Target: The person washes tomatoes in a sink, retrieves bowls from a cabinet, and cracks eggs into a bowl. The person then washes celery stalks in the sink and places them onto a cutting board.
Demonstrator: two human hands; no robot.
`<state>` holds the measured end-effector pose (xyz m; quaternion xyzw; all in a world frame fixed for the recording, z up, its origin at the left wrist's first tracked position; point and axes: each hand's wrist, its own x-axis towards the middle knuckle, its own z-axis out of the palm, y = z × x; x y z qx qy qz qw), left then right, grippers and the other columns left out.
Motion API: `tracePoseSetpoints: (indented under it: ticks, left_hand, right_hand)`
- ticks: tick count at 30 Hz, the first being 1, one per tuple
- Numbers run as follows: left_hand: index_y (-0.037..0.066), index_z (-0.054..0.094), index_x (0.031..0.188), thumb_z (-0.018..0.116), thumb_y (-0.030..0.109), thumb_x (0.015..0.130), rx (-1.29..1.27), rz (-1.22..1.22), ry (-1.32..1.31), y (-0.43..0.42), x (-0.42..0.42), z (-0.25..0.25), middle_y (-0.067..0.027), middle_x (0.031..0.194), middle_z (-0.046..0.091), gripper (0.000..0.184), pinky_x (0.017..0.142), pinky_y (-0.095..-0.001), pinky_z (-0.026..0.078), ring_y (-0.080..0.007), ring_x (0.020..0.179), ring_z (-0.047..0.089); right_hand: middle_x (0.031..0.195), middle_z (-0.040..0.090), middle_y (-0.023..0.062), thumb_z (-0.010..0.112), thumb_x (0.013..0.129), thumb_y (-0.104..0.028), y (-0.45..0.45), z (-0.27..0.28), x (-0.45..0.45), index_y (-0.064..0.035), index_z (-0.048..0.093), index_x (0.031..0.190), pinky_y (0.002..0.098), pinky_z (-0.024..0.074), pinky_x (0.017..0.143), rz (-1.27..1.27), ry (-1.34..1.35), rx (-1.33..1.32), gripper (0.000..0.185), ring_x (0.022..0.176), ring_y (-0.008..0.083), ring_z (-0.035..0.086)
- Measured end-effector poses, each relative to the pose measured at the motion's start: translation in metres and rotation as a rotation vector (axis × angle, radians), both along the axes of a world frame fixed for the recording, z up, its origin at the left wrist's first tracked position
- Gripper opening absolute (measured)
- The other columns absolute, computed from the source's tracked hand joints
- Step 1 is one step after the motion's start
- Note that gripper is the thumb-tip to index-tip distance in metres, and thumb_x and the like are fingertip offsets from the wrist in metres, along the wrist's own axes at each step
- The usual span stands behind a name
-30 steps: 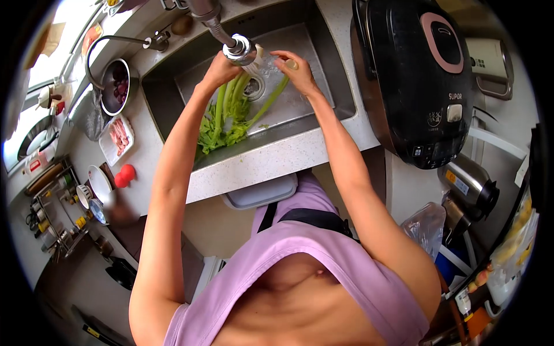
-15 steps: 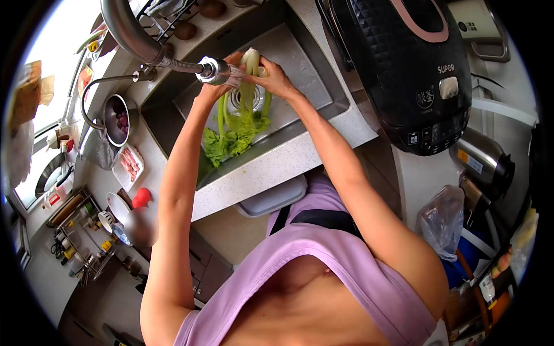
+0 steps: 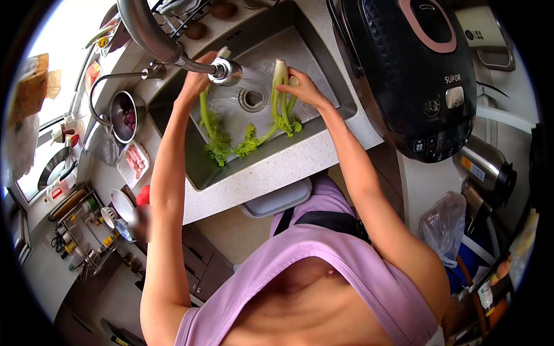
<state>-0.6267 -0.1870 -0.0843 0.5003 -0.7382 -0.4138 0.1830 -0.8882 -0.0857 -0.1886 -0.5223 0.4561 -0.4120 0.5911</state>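
Note:
My right hand (image 3: 306, 88) grips a pale-based bunch of celery (image 3: 279, 95), held upright over the right part of the metal sink (image 3: 242, 41). My left hand (image 3: 199, 76), partly behind the faucet head (image 3: 225, 72), is closed on celery stalks (image 3: 207, 108). Their leaves hang down near the left wall of the basin. Water sprays from the faucet head between the two hands, above the round drain (image 3: 253, 100). One leafy stalk reaches across the basin floor between the two bunches.
A black rice cooker (image 3: 412, 81) stands right of the sink. On the left counter are a metal bowl (image 3: 124, 118) with dark red pieces, a white tray of meat (image 3: 134, 164) and plates. A steel kettle (image 3: 485, 164) sits at the right.
My hands have moved apart, and the celery is now split between them. The left portion went left, the right portion right. The drain now shows between them.

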Motion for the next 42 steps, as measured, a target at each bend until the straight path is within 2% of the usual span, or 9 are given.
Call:
tracePoseSetpoints:
  ticks: [2,6,12,16,18,28,38,40,42]
  left_hand:
    - [0.005,0.056,0.115,0.065,0.028,0.084,0.217,-0.108,0.084,0.007,-0.013,-0.006,-0.0046,0.088,0.064,0.040,0.050,-0.0233,0.048,-0.0096,0.072,0.060]
    - [0.008,0.052,0.120,0.061,0.029,0.086,0.375,-0.113,0.121,0.024,-0.044,-0.015,-0.0015,0.081,0.064,0.041,0.049,-0.0216,0.047,-0.0094,0.068,0.061]
    - [0.005,0.059,0.098,0.063,0.040,0.085,0.426,0.109,0.136,0.037,-0.063,-0.035,-0.0015,0.065,0.057,0.038,0.046,-0.0229,0.041,-0.0081,0.057,0.053]
    - [0.003,0.062,0.101,0.067,0.040,0.080,0.306,0.123,0.351,0.051,-0.050,-0.048,0.0000,0.070,0.056,0.043,0.053,-0.0241,0.043,-0.0073,0.061,0.051]
    - [0.002,0.057,0.115,0.065,0.027,0.074,0.241,0.068,0.374,0.054,-0.053,-0.045,-0.0056,0.094,0.062,0.048,0.075,-0.0305,0.047,-0.0147,0.083,0.057]
    - [0.015,0.063,0.110,0.081,0.040,0.063,-0.039,0.069,-0.152,0.056,-0.034,-0.028,-0.0102,0.098,0.066,0.056,0.076,-0.0391,0.049,-0.0283,0.091,0.063]
    - [0.006,0.048,0.119,0.076,0.024,0.069,-0.064,-0.123,-0.325,0.055,-0.028,-0.019,-0.0206,0.106,0.057,0.060,0.081,-0.0419,0.046,-0.0365,0.098,0.057]
    - [0.009,0.060,0.107,0.074,0.018,0.068,-0.274,-0.167,-0.350,0.055,-0.019,-0.026,-0.0179,0.088,0.064,0.042,0.070,-0.0406,0.049,-0.0349,0.084,0.062]
    - [0.008,0.061,0.105,0.074,0.015,0.067,-0.101,-0.077,-0.325,0.045,0.002,-0.019,-0.0168,0.087,0.065,0.041,0.070,-0.0404,0.049,-0.0336,0.084,0.063]
  right_hand:
    - [0.094,0.064,0.0056,0.071,0.080,-0.026,0.000,0.003,0.000,-0.0007,0.058,0.108,0.0272,0.0459,0.076,-0.062,-0.135,0.197,0.040,0.082,0.0134,0.058]
    - [0.088,0.063,0.0049,0.070,0.081,-0.031,-0.006,0.005,0.013,-0.0012,0.061,0.103,0.0247,0.0449,0.071,-0.181,-0.056,0.085,0.038,0.080,0.0098,0.057]
    - [0.082,0.063,0.0052,0.068,0.084,-0.032,-0.003,0.014,0.018,-0.0012,0.062,0.098,0.0250,0.0441,0.065,-0.210,0.004,0.069,0.034,0.074,0.0091,0.057]
    - [0.080,0.063,0.0045,0.065,0.086,-0.030,-0.007,0.015,0.031,-0.0012,0.059,0.100,0.0253,0.0450,0.065,-0.169,-0.064,0.077,0.033,0.073,0.0094,0.058]
    - [0.079,0.063,0.0047,0.065,0.086,-0.029,-0.011,0.013,0.037,-0.0015,0.057,0.102,0.0252,0.0455,0.065,-0.182,-0.079,0.051,0.033,0.074,0.0092,0.058]
    - [0.100,0.061,0.0081,0.064,0.086,-0.023,-0.017,0.021,0.047,-0.0033,0.047,0.118,0.0271,0.0501,0.070,-0.023,0.072,-0.036,0.041,0.083,0.0141,0.062]
    - [0.089,0.064,0.0127,0.068,0.075,-0.024,-0.013,0.045,0.033,-0.0043,0.049,0.113,0.0334,0.0477,0.071,0.069,0.323,-0.022,0.047,0.081,0.0215,0.062]
    - [0.085,0.064,0.0152,0.064,0.078,-0.021,-0.005,0.041,0.023,-0.0035,0.048,0.112,0.0341,0.0485,0.069,0.091,0.374,-0.039,0.041,0.079,0.0253,0.064]
    - [0.081,0.063,0.0177,0.061,0.081,-0.017,0.002,0.025,0.005,-0.0028,0.048,0.111,0.0348,0.0492,0.066,0.113,0.429,-0.059,0.035,0.076,0.0292,0.066]
